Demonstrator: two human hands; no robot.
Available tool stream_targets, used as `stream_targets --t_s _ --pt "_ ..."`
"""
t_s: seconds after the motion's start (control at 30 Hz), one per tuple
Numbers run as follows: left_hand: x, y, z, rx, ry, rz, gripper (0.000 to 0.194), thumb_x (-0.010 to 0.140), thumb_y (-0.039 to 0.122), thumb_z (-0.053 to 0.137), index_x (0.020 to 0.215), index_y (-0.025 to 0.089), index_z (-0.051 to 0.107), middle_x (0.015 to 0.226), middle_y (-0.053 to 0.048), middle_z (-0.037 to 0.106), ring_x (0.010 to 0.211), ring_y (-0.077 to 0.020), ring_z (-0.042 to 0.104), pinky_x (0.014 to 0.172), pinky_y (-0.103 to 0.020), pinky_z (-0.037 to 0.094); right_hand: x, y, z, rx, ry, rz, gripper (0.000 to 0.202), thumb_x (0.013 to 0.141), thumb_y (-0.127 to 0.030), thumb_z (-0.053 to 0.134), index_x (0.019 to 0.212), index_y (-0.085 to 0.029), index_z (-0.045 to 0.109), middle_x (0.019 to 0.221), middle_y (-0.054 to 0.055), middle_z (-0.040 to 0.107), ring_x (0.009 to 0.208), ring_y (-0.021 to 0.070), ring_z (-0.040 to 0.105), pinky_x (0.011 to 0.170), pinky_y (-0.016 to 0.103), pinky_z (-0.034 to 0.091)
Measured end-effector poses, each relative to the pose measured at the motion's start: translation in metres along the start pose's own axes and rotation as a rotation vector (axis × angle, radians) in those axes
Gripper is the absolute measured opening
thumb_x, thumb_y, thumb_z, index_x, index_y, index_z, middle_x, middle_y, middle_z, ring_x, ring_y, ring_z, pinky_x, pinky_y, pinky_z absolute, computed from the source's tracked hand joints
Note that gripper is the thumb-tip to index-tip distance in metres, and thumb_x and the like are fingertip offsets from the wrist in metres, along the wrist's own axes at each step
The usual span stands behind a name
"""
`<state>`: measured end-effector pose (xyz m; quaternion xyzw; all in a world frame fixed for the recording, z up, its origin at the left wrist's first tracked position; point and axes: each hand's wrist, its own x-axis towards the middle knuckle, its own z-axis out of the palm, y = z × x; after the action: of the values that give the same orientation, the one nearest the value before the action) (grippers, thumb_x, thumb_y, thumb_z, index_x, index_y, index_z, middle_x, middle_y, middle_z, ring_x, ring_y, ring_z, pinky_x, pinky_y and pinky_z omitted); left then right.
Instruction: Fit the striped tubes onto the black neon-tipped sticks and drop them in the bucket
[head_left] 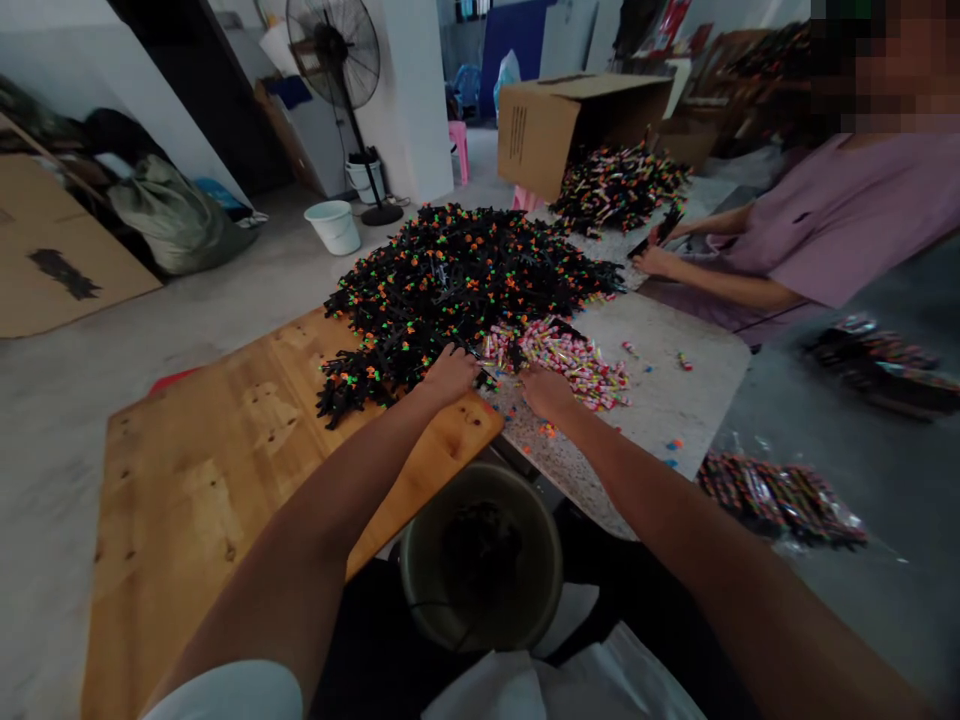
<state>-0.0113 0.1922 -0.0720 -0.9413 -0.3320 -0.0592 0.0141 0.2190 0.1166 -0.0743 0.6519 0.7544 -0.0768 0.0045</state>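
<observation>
My left hand (452, 375) is closed at the near edge of a large heap of black plastic pieces (465, 270) with orange and green tips. A small black piece (481, 378) shows at its fingertips. To the right, my right hand (546, 388) has its fingers drawn together at the edge of a pile of small pink-and-white wrapped tubes (570, 355). Something dark shows by those fingertips, too small to name. Below both hands a round bucket (420, 590) stands between my legs, with dark pieces inside.
A wooden board (187, 480) adjoins a speckled tabletop (675, 340). Across it, a person in a pink shirt (840, 220) handles a black piece. Beyond are a tipped cardboard box (536, 135), a second heap (622, 185), a fan (334, 50) and a white bucket (334, 230). Bagged bundles (784, 495) lie right.
</observation>
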Motion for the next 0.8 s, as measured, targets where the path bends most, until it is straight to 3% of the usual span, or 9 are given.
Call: stream_targets --t_s 0.07,0.17,0.3,0.4,0.53,0.63,0.7,0.8 --pt "-0.007 0.001 0.000 -0.232 0.107 -0.082 0.023 0.095 0.017 0.057 0.104 0.017 0.078 0.103 -0.014 0.074 0.105 -0.0270 0.060 0.106 -0.046 0.039 -0.005 -0.001 0.001 -0.005 0.012 0.019 0.037 0.103 -0.021 0.045 0.128 -0.014 0.072 0.126 0.018 0.073 0.116 0.0293 0.069 0.097 0.035 0.054" --pt "-0.019 0.012 0.001 -0.700 0.308 -0.317 0.018 0.093 0.033 0.067 0.098 0.020 0.078 0.098 -0.010 0.075 0.096 -0.0248 0.064 0.097 -0.039 0.049 -0.014 -0.001 0.003 0.015 0.069 0.050 0.040 0.106 -0.025 0.040 0.130 -0.014 0.069 0.132 0.018 0.070 0.116 0.0287 0.069 0.097 0.036 0.054" --pt "-0.039 0.036 -0.006 -1.154 0.424 -0.575 0.032 0.093 0.050 0.067 0.097 0.019 0.075 0.087 -0.006 0.076 0.074 -0.0188 0.067 0.066 -0.028 0.053 -0.024 -0.003 0.009 0.051 0.054 0.061 0.039 0.103 -0.025 0.050 0.137 -0.016 0.065 0.138 0.019 0.066 0.117 0.0285 0.069 0.092 0.034 0.055" --pt "-0.056 0.052 -0.017 -1.628 0.509 -0.726 0.040 0.080 0.052 0.082 0.100 0.018 0.072 0.095 -0.006 0.078 0.071 -0.0147 0.069 0.058 -0.022 0.051 -0.028 -0.008 0.010 0.044 0.018 0.064 0.037 0.101 -0.025 0.053 0.133 -0.014 0.068 0.130 0.021 0.068 0.112 0.0295 0.071 0.090 0.034 0.056" --pt "-0.083 0.067 -0.030 -1.885 0.572 -0.731 0.038 0.072 0.037 0.092 0.095 0.018 0.068 0.094 -0.004 0.079 0.072 -0.0120 0.072 0.062 -0.020 0.057 -0.034 -0.010 0.010 0.060 0.061 0.169 0.043 0.100 -0.028 0.058 0.141 -0.015 0.063 0.134 0.023 0.065 0.109 0.0310 0.073 0.088 0.035 0.056" --pt "-0.102 0.072 -0.033 -1.966 0.580 -0.743 0.035 0.072 0.028 0.092 0.094 0.018 0.066 0.092 -0.003 0.079 0.081 -0.0152 0.077 0.076 -0.025 0.062 -0.036 -0.007 0.008 0.111 0.053 0.291 0.057 0.091 -0.024 0.070 0.145 -0.008 0.057 0.125 0.027 0.069 0.109 0.0360 0.074 0.088 0.040 0.057" --pt "-0.112 0.073 -0.033 -2.011 0.587 -0.748 0.035 0.073 0.026 0.091 0.093 0.017 0.064 0.094 -0.005 0.080 0.085 -0.0171 0.079 0.083 -0.029 0.063 -0.037 -0.006 0.006 0.130 0.056 0.308 0.055 0.089 -0.018 0.070 0.140 -0.003 0.059 0.116 0.027 0.072 0.110 0.0376 0.074 0.090 0.043 0.056" --pt "-0.121 0.077 -0.031 -2.074 0.618 -0.712 0.036 0.074 0.027 0.091 0.093 0.017 0.062 0.098 -0.007 0.081 0.090 -0.0193 0.080 0.089 -0.033 0.064 -0.042 -0.014 0.000 0.190 0.107 0.258 0.042 0.092 -0.014 0.062 0.134 -0.009 0.065 0.118 0.021 0.075 0.114 0.0304 0.072 0.097 0.039 0.054"
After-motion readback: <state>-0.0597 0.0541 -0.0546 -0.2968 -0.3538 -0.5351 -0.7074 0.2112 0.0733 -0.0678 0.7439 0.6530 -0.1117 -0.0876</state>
